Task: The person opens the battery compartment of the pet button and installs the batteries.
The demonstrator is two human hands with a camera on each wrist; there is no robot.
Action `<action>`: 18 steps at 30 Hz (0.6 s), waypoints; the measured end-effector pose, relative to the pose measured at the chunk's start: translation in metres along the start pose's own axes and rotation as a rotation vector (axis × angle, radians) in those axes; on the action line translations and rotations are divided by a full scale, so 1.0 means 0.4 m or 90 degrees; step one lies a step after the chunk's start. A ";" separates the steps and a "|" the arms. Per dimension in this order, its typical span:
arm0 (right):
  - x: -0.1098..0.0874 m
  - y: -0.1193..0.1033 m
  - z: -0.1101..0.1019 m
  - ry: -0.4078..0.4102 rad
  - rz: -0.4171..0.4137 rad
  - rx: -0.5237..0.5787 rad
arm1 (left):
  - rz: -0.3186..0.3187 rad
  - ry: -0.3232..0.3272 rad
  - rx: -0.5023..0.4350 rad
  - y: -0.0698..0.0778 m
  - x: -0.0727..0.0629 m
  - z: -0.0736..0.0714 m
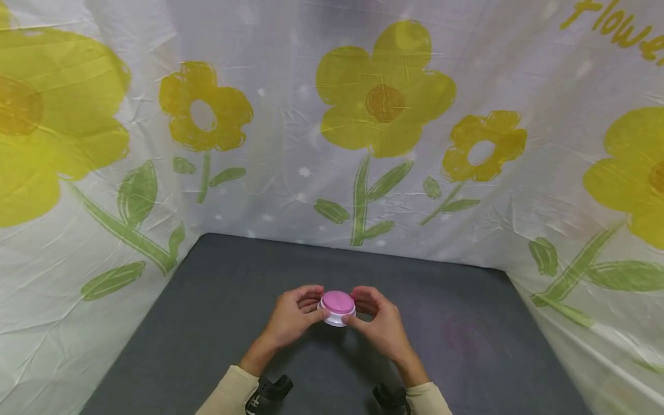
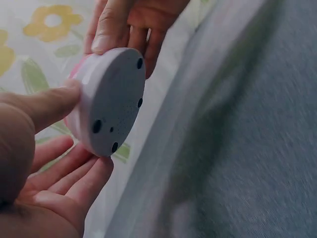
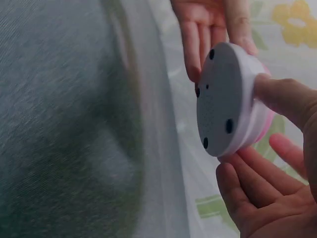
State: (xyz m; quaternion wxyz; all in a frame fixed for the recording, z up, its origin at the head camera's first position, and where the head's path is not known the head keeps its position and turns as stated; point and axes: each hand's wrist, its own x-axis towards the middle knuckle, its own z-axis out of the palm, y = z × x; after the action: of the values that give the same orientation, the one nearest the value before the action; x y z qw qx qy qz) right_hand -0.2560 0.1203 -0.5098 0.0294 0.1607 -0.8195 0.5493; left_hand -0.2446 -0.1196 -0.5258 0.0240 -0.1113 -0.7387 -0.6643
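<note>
A round push button (image 1: 337,302) with a pink domed top and a white base is held between both hands, raised over the dark table. My left hand (image 1: 293,314) pinches its left side, thumb at the near edge and fingers at the far side. The right hand (image 1: 378,320) grips the opposite side in the same way. In the left wrist view the flat white underside of the button (image 2: 116,104) shows several dark round spots and a patch of tiny holes. The right wrist view shows that underside (image 3: 218,109) too, with the right thumb (image 3: 282,94) pressed on the rim.
The dark grey table (image 1: 218,300) spreads beneath the hands. A white curtain with yellow flowers (image 1: 275,115) hangs along its back and both sides. Each forearm has a light sleeve (image 1: 230,392) and a black wrist strap with a camera (image 1: 275,389).
</note>
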 end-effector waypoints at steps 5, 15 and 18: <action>-0.002 0.026 0.007 -0.038 -0.043 -0.072 | 0.032 -0.012 0.104 -0.021 -0.007 0.011; -0.011 0.063 0.019 -0.096 -0.081 -0.115 | 0.104 -0.008 0.264 -0.060 -0.016 0.033; -0.014 0.072 0.023 -0.102 -0.085 -0.136 | 0.117 -0.010 0.311 -0.070 -0.018 0.037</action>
State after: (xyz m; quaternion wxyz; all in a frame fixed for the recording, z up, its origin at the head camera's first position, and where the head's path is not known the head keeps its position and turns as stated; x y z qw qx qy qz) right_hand -0.2580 0.1231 -0.5403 0.0173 0.2540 -0.8606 0.4412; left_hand -0.2416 -0.1085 -0.5560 0.1045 -0.1741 -0.8641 -0.4606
